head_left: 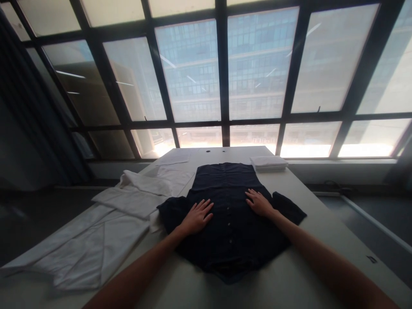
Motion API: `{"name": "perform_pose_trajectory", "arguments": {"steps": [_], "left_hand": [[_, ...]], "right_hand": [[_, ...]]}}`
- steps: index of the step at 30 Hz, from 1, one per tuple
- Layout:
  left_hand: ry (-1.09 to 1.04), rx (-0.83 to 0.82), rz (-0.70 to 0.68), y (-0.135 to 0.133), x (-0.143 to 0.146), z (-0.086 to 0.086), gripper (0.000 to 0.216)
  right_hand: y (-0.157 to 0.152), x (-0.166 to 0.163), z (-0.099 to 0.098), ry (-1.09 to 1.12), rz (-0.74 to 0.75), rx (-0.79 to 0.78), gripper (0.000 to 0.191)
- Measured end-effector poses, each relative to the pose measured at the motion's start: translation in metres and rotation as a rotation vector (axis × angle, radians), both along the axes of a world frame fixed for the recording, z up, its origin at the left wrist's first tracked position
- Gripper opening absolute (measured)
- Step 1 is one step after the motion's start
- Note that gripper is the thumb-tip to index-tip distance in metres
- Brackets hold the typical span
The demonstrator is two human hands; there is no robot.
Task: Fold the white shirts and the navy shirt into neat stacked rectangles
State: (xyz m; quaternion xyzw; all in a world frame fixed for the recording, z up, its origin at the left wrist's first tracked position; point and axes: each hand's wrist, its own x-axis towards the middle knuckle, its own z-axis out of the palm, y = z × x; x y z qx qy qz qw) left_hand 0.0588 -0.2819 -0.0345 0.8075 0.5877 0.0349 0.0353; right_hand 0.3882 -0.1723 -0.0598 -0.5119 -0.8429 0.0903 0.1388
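Note:
A dark navy short-sleeved button shirt [225,223] lies spread flat, its collar end toward me and its hem away. Small light buttons run down its middle. My left hand [197,216] rests flat on the shirt's left side, close to the left sleeve, with fingers stretched out. On the right side of the shirt lies my right hand [259,202], palm down and fingers extended, near the right sleeve. Neither hand grips any cloth.
The shirt is on a white table [309,201]. White cloth [106,231] lies loosely along the left, partly over the edge. A folded white stack [269,163] sits at the far right. Large framed windows [254,64] stand beyond, and a dark curtain [35,94] hangs at left.

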Motion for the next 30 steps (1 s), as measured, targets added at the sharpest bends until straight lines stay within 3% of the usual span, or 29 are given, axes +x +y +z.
{"name": "perform_pose_trajectory", "arguments": {"steps": [5, 8, 12, 15, 17, 20, 23, 30], "left_hand": [[0.020, 0.002, -0.010, 0.002, -0.001, -0.001, 0.057], [0.016, 0.026, -0.016, 0.003, -0.001, -0.003, 0.057], [0.009, 0.036, -0.012, 0.004, -0.002, -0.006, 0.056], [0.001, 0.032, -0.015, 0.005, -0.002, -0.007, 0.056], [-0.008, 0.034, -0.017, 0.006, -0.002, -0.007, 0.057], [-0.020, 0.040, -0.017, 0.008, -0.002, -0.008, 0.056], [-0.029, 0.037, -0.009, 0.009, -0.001, -0.010, 0.056], [-0.072, 0.036, -0.013, 0.009, 0.007, 0.000, 0.053]], "right_hand": [[-0.004, 0.005, 0.005, 0.034, 0.023, 0.032, 0.053], [-0.006, 0.023, 0.014, 0.087, -0.024, 0.143, 0.049], [-0.007, 0.070, 0.022, 0.208, -0.178, 0.349, 0.043], [-0.010, 0.115, 0.018, 0.306, -0.310, 0.423, 0.041], [-0.014, 0.142, 0.012, 0.338, -0.417, 0.361, 0.042], [-0.020, 0.167, 0.004, 0.315, -0.562, 0.118, 0.042], [-0.022, 0.172, 0.002, 0.290, -0.560, -0.030, 0.044], [-0.020, 0.160, 0.011, 0.373, -0.553, -0.131, 0.022]]}}
